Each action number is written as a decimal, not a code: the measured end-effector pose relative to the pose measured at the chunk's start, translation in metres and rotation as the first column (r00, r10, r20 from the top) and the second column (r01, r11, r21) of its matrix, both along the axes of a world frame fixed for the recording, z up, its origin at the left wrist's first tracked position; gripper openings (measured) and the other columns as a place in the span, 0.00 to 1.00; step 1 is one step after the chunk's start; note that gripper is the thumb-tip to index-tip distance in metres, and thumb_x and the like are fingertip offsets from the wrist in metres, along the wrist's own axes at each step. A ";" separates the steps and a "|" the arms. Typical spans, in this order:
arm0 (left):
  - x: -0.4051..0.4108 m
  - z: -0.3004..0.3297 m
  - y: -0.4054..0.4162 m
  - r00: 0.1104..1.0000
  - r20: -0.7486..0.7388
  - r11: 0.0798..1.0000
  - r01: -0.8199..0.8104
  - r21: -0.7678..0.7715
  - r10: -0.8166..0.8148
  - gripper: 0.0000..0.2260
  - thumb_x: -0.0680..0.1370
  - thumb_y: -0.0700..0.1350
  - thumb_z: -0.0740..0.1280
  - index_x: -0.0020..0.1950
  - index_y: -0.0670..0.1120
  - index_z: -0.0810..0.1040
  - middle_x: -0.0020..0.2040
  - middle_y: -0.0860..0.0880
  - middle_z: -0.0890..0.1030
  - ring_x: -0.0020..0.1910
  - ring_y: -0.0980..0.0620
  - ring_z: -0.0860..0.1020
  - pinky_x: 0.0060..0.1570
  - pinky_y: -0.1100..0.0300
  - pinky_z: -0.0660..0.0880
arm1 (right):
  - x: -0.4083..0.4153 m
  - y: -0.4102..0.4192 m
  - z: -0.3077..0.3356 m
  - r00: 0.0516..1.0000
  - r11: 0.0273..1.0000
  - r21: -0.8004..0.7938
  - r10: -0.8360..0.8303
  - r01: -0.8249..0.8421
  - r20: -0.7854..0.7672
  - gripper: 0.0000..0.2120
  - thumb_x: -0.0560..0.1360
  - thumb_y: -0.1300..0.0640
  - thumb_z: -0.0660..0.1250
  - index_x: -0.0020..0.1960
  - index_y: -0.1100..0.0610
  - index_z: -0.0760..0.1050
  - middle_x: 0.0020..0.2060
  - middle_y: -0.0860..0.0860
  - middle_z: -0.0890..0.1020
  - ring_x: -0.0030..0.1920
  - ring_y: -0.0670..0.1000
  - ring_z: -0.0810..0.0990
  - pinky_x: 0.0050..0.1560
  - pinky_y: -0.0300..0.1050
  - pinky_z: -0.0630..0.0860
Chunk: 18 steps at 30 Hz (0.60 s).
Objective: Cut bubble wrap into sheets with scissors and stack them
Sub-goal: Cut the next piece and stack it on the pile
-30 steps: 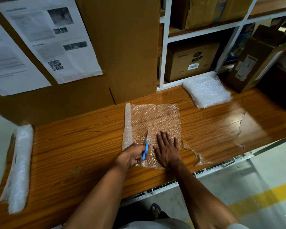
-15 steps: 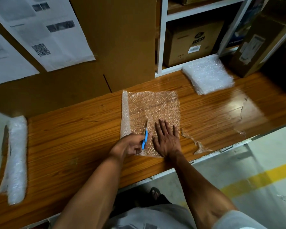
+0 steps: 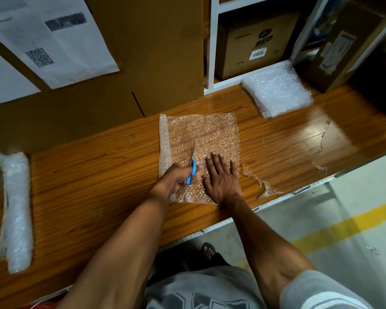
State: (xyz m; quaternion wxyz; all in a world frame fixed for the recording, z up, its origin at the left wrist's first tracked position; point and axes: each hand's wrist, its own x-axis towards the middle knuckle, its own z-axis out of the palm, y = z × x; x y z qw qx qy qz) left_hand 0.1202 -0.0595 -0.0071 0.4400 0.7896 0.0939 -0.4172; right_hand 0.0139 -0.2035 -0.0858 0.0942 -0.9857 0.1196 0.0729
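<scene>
Glossy wood-grain tabletop; clear, dimpled plastic bubble wrap; blue plastic scissor handles; matt brown cardboard box.

scissors: blue handles | bubble wrap: clear, dotted | table: orange woodgrain

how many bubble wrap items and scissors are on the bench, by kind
flat bubble wrap sheet being cut: 1
stack of white cut bubble wrap sheets: 1
white bubble wrap roll: 1
blue-handled scissors: 1
total: 4
</scene>
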 end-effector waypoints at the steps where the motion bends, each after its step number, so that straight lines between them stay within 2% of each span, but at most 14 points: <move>1: 0.000 -0.001 -0.001 1.000 0.013 1.000 -0.012 0.000 0.012 0.21 0.74 0.55 0.78 0.57 0.39 0.83 0.43 0.43 0.87 0.25 0.57 0.75 0.27 0.63 0.66 | 0.000 0.000 0.000 1.000 1.000 0.001 0.001 -0.001 0.002 0.35 0.84 0.35 0.35 0.85 0.51 0.36 0.84 0.54 0.37 0.83 0.56 0.34 0.82 0.64 0.36; 4: 0.000 -0.004 0.001 0.999 0.027 0.999 -0.032 -0.002 0.032 0.19 0.75 0.49 0.78 0.57 0.36 0.82 0.40 0.44 0.86 0.20 0.59 0.69 0.24 0.64 0.62 | 0.000 -0.001 0.001 1.000 1.000 0.003 0.001 -0.001 0.004 0.35 0.84 0.35 0.35 0.85 0.51 0.36 0.84 0.54 0.37 0.83 0.56 0.34 0.82 0.64 0.37; 6: 0.002 -0.007 0.004 0.999 0.003 0.999 -0.038 -0.037 0.038 0.19 0.75 0.48 0.78 0.56 0.34 0.82 0.38 0.44 0.86 0.20 0.59 0.69 0.24 0.65 0.63 | 0.000 -0.001 0.001 1.000 1.000 -0.003 0.004 -0.004 0.004 0.35 0.84 0.35 0.36 0.85 0.51 0.36 0.84 0.54 0.37 0.83 0.56 0.34 0.82 0.65 0.38; 9: 0.005 -0.011 0.007 1.000 -0.014 0.999 -0.019 -0.033 0.018 0.20 0.73 0.51 0.80 0.54 0.37 0.84 0.41 0.45 0.88 0.25 0.57 0.66 0.27 0.62 0.63 | 0.000 -0.001 -0.002 1.000 1.000 -0.007 0.005 -0.004 0.008 0.35 0.84 0.35 0.35 0.85 0.51 0.36 0.84 0.54 0.37 0.83 0.56 0.35 0.82 0.65 0.39; 12: 0.008 -0.007 0.007 0.999 -0.030 1.000 0.028 -0.007 -0.028 0.18 0.72 0.55 0.79 0.51 0.41 0.86 0.44 0.45 0.88 0.27 0.56 0.67 0.29 0.61 0.63 | 0.001 -0.002 -0.003 1.000 1.000 -0.010 0.007 -0.007 0.011 0.35 0.84 0.35 0.36 0.85 0.51 0.37 0.84 0.54 0.38 0.84 0.56 0.36 0.82 0.65 0.40; 18: 0.011 0.003 0.002 0.994 -0.062 0.996 0.092 -0.002 -0.091 0.23 0.74 0.62 0.75 0.54 0.43 0.84 0.47 0.45 0.88 0.29 0.57 0.72 0.28 0.63 0.67 | 0.001 -0.002 -0.002 1.000 1.000 0.004 0.005 -0.005 0.025 0.35 0.84 0.35 0.37 0.86 0.51 0.38 0.84 0.53 0.39 0.84 0.55 0.36 0.82 0.65 0.39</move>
